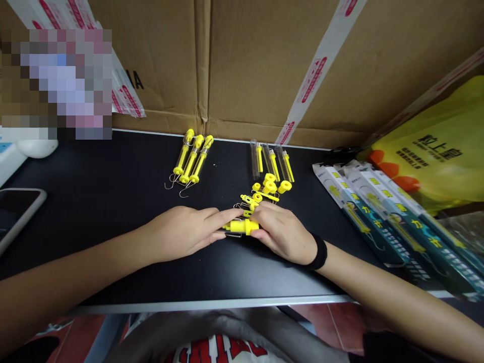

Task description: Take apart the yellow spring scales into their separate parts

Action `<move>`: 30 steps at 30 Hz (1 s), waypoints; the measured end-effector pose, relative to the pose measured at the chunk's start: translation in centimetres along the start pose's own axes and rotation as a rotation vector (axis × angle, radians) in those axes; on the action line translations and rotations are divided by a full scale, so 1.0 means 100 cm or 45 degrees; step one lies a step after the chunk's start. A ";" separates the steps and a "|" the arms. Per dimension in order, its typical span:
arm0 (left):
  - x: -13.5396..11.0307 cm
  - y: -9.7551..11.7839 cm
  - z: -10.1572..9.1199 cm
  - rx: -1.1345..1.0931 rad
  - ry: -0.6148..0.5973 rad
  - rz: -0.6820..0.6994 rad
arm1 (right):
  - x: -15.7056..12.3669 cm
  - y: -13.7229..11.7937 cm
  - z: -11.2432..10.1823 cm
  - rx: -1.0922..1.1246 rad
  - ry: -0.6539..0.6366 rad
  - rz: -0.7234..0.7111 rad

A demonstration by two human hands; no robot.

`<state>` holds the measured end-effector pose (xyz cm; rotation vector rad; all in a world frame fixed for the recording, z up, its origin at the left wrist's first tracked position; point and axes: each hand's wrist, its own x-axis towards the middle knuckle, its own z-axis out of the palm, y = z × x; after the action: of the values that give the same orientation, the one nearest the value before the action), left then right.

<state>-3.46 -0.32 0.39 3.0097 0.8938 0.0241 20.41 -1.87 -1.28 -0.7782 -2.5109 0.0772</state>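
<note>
Between my hands, low over the table's middle, lies a yellow plastic spring scale part [240,227] with a flared end. My left hand [185,231] pinches its left end, where a dark or clear rod-like length is partly hidden by my fingers. My right hand [282,229], with a black band on its wrist, is closed on the flared right end. Just beyond my fingertips lie small yellow parts with metal hooks [247,201], partly covered by my right hand. Yellow caps [269,186] and a spring sit behind them.
Three assembled spring scales [193,156] with hooks lie back left. Three clear tubes [270,161] with yellow scale strips lie back right. Packaged spring scales [389,217] and a yellow bag [427,146] are at right, a phone [20,214] at left. A cardboard box [242,65] stands behind.
</note>
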 end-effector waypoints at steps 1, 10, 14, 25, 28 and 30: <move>0.000 -0.002 -0.001 -0.085 -0.034 0.032 | 0.000 0.000 -0.001 -0.043 -0.004 -0.057; 0.000 -0.002 0.002 0.013 0.041 0.023 | 0.004 0.004 -0.013 -0.182 -0.116 -0.140; 0.000 -0.001 0.009 0.361 0.242 -0.025 | 0.004 0.007 -0.013 0.062 -0.193 0.126; -0.002 0.007 0.005 0.576 0.323 -0.029 | 0.004 0.001 -0.009 0.254 -0.187 0.223; -0.001 0.005 0.007 0.419 0.215 -0.038 | 0.002 0.004 -0.004 0.237 -0.172 0.154; -0.001 0.001 0.007 0.249 0.110 -0.029 | 0.002 0.006 -0.001 0.205 -0.174 0.105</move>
<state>-3.44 -0.49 -0.29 3.2002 0.9932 0.0712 20.61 -1.31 -1.21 -0.8344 -2.5598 0.3681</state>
